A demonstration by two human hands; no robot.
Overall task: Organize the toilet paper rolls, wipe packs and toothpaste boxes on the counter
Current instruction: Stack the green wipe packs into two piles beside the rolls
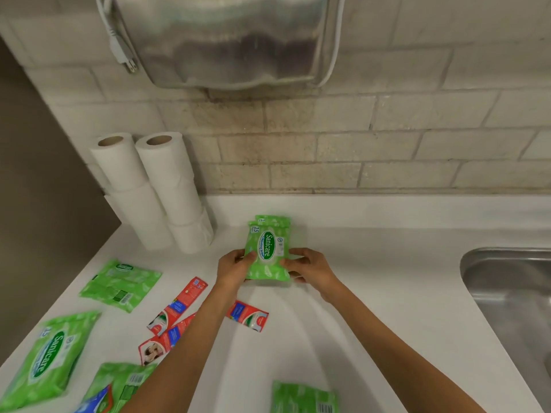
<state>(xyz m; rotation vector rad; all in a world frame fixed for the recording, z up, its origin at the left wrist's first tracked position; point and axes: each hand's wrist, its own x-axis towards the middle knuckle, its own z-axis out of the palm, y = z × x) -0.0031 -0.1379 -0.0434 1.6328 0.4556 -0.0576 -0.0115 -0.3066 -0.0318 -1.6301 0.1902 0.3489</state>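
Observation:
My left hand (232,268) and my right hand (308,265) grip the two sides of a green Sanicare wipe pack (267,251) at mid-counter. It lies on top of another green pack (272,219) whose far edge peeks out behind. Two stacks of white toilet paper rolls (155,189) stand against the wall at the back left. Several more green wipe packs lie loose: one (120,284) at left, one (44,357) at the near left, one (125,386) at the front, one (304,397) at the front right. Red toothpaste boxes (179,305) lie under my left forearm, one (249,318) to its right.
A steel sink (512,296) is set into the white counter (372,263) at the right. A metal dispenser (226,40) with a cord and plug hangs on the tiled wall above. A blue and red packet (95,403) shows at the bottom edge.

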